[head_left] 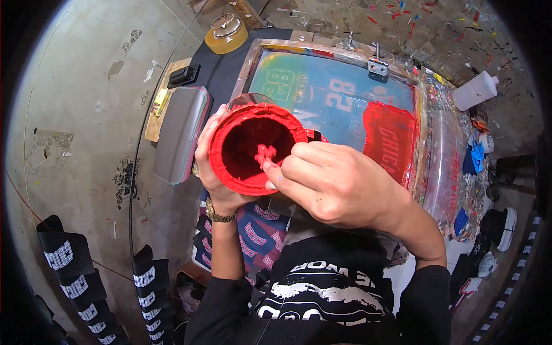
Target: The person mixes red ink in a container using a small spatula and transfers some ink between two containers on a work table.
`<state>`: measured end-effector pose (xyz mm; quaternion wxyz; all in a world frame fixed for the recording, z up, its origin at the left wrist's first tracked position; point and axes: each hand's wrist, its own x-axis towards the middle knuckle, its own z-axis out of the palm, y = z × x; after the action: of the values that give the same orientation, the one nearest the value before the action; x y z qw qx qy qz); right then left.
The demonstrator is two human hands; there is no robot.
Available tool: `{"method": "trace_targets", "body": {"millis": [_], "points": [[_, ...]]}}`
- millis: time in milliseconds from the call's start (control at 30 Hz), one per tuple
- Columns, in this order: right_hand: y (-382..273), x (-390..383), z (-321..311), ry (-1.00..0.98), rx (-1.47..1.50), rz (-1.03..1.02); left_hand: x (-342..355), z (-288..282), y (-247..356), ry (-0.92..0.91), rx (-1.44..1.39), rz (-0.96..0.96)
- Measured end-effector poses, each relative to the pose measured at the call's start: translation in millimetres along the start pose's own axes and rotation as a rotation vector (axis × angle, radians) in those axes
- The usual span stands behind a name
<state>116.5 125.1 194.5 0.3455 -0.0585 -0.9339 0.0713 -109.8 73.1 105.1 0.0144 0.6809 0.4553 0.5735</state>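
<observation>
My left hand (207, 144) grips a round tub (230, 121) coated inside and around its rim with thick red ink, tilted so its mouth faces me. My right hand (328, 184) is closed at the front of the mouth, its fingers on a red-smeared implement (265, 152) reaching into the tub; I cannot make out its exact kind. Behind both hands lies a blue printing screen (322, 69) in a clamped frame, with red ink (386, 118) spread over its right part.
A yellow container (224, 40), a grey flat tool (178, 126) and a black object (185, 73) sit left of the screen. A white bottle (474, 92) stands right. Printed dark cloth pieces (241, 238) lie below; more (63, 259) hang at left. Shoes (499, 227) are at lower right.
</observation>
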Motion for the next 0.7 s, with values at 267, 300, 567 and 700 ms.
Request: {"method": "trace_targets", "body": {"millis": [267, 300, 567, 700], "points": [[4, 2, -9, 0.033, -0.162, -0.044, 6, 2, 1, 0.001, 0.131, 0.107], [2, 0, -7, 0.033, -0.164, -0.045, 6, 3, 1, 0.002, 0.13, 0.109], [5, -1, -12, 0.088, -0.065, -0.034, 12, 7, 6, -0.028, 0.1, 0.126], [2, -3, -9, 0.094, -0.07, -0.018, 12, 5, 5, -0.035, 0.094, 0.154]]}}
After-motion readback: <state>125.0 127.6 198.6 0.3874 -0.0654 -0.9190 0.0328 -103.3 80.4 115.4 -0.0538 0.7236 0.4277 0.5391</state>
